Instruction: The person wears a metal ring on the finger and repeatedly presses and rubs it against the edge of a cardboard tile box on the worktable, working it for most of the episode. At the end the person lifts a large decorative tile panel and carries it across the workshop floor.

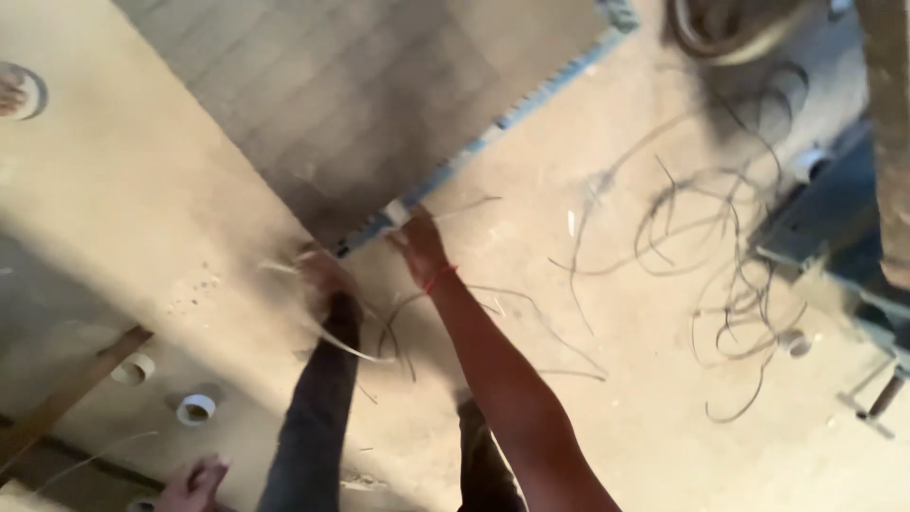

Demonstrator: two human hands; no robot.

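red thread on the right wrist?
Yes: a red thread circles the wrist just below the right hand, which reaches to the blue-edged panel.

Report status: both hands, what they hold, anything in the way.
Right hand pinching the panel edge. Left hand at the same edge, grip blurred. Loose wires on the floor, to the right.

Motion blur smears the left hand (pixel 322 275), so its grip cannot be read. A third hand (pixel 194 479) is cut by the bottom edge; a round object (pixel 19 90) by the left.
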